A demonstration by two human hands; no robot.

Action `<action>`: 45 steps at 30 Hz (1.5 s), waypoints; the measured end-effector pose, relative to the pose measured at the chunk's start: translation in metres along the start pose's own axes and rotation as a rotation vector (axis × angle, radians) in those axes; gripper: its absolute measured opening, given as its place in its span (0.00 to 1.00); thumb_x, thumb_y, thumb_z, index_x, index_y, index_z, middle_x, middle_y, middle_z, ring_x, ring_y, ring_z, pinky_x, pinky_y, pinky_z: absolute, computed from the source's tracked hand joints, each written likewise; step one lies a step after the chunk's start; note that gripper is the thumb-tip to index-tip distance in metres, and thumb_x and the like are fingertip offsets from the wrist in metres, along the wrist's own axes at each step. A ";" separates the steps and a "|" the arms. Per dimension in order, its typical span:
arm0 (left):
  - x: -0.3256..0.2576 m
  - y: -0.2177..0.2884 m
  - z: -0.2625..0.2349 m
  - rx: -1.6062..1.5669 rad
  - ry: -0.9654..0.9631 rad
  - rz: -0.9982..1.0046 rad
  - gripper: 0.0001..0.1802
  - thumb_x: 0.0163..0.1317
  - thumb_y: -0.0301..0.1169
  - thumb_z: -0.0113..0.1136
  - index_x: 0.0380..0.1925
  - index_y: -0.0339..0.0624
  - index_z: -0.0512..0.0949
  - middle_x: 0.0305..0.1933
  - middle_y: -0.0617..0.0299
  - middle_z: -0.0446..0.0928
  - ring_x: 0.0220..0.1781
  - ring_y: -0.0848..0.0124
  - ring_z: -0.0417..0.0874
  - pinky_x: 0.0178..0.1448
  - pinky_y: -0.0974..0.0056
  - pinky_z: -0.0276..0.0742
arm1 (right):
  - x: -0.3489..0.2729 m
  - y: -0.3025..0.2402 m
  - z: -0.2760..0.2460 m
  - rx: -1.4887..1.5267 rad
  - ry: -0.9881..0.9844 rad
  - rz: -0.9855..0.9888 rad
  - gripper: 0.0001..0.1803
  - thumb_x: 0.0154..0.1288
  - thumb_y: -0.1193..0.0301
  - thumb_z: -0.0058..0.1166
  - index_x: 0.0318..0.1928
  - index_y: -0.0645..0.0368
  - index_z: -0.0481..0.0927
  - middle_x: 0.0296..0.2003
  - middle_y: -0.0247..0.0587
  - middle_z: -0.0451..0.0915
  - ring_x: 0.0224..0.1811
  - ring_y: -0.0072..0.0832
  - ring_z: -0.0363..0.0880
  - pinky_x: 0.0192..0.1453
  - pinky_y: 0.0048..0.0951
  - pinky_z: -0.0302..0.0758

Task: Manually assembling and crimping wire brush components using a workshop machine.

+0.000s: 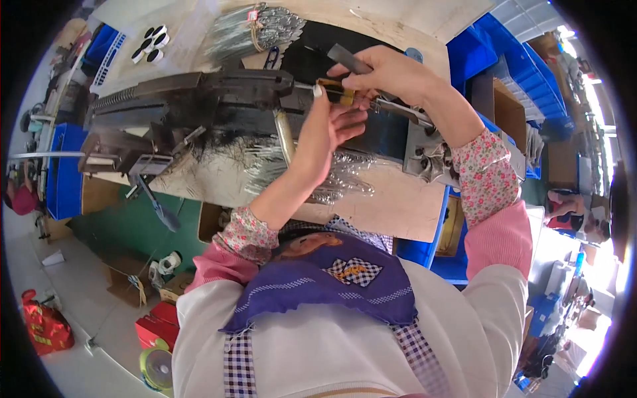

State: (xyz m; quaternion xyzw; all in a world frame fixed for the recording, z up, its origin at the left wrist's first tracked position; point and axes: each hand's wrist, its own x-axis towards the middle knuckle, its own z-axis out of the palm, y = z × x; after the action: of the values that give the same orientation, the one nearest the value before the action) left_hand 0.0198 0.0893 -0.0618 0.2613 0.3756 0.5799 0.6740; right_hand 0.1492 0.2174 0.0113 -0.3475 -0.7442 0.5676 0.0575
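Note:
My right hand (395, 74) is closed around a dark grey cylindrical handle (348, 58), which sticks out up and left past the fingers. Just below it, my left hand (325, 129) has its thumb raised against a small yellow-and-black piece (340, 91), with the fingers curled under it. The two hands nearly meet there, so part of the piece is hidden. Left of the thumb, a thin metal rod (304, 86) comes out of a dark metal bench machine (245, 86). A pale lever (284, 136) hangs from that machine beside my left wrist.
Bundles of shiny wire pieces lie behind (255, 30) and in front (345, 176) of the machine. Several black-and-white round parts (151, 43) sit at the far left. Blue bins (544, 76) and a cardboard box (507, 109) stand right. A metal block (424, 156) lies by my right forearm.

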 end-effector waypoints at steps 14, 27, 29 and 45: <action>-0.011 0.023 -0.005 -0.852 -0.119 -0.068 0.39 0.69 0.60 0.39 0.56 0.30 0.65 0.59 0.50 0.70 0.68 0.59 0.66 0.72 0.56 0.60 | -0.030 -0.011 0.053 -0.659 0.595 -0.477 0.16 0.53 0.76 0.59 0.45 0.56 0.83 0.31 0.40 0.75 0.36 0.35 0.76 0.43 0.33 0.72; -0.016 0.032 -0.001 -0.603 -0.033 0.027 0.36 0.72 0.58 0.35 0.55 0.32 0.67 0.59 0.52 0.70 0.67 0.60 0.67 0.75 0.56 0.56 | -0.022 -0.010 0.040 -0.712 0.559 -0.449 0.05 0.56 0.71 0.60 0.34 0.53 0.85 0.26 0.32 0.77 0.33 0.31 0.77 0.48 0.33 0.65; -0.016 0.032 -0.002 -0.576 -0.072 0.034 0.34 0.72 0.57 0.36 0.54 0.34 0.69 0.60 0.54 0.71 0.65 0.63 0.68 0.75 0.57 0.57 | -0.026 -0.009 0.041 -0.722 0.584 -0.488 0.05 0.55 0.71 0.60 0.34 0.52 0.85 0.26 0.32 0.77 0.34 0.30 0.77 0.49 0.33 0.64; -0.023 0.038 -0.004 -0.643 -0.001 0.043 0.39 0.71 0.58 0.34 0.52 0.26 0.67 0.60 0.45 0.70 0.67 0.55 0.67 0.75 0.52 0.53 | -0.046 -0.041 0.059 -0.700 0.738 -0.458 0.10 0.67 0.71 0.50 0.46 0.60 0.74 0.22 0.45 0.79 0.25 0.42 0.82 0.26 0.37 0.76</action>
State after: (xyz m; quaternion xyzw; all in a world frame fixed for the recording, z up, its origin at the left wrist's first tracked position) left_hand -0.0069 0.0734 -0.0300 0.0432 0.1672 0.6829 0.7098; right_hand 0.1372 0.1381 0.0413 -0.3508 -0.8753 0.1001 0.3174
